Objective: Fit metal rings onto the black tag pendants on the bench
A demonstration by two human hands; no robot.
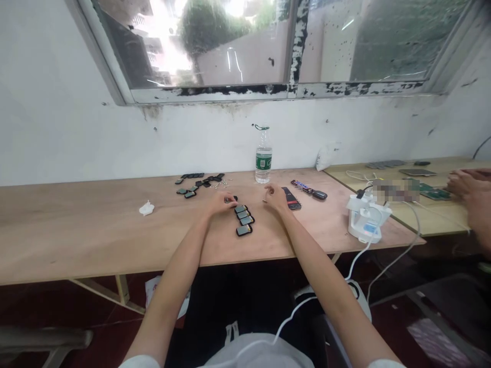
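Note:
My left hand (221, 202) is closed on the edge of a small black-framed module (232, 199) at the top of a short column on the wooden table. Below it, several similar modules with grey faces (245, 220) lie overlapping, and the nearest one (244, 230) sits slightly apart. To the right of the column, my right hand (276, 198) is raised a little with its fingers curled together. Whatever its fingertips may hold is too small to make out. A dark phone-like object (292, 199) lies beside that hand. Farther back are scattered small pale pieces (220, 184).
More modules (191, 192) lie at the back left, near crumpled white tissue (146, 207). A water bottle (263, 162) stands by the wall. Rightward are a snack bar (302, 186), a black key fob (319, 194), a white power strip (364, 220) with cables, and another person's hands (470, 186).

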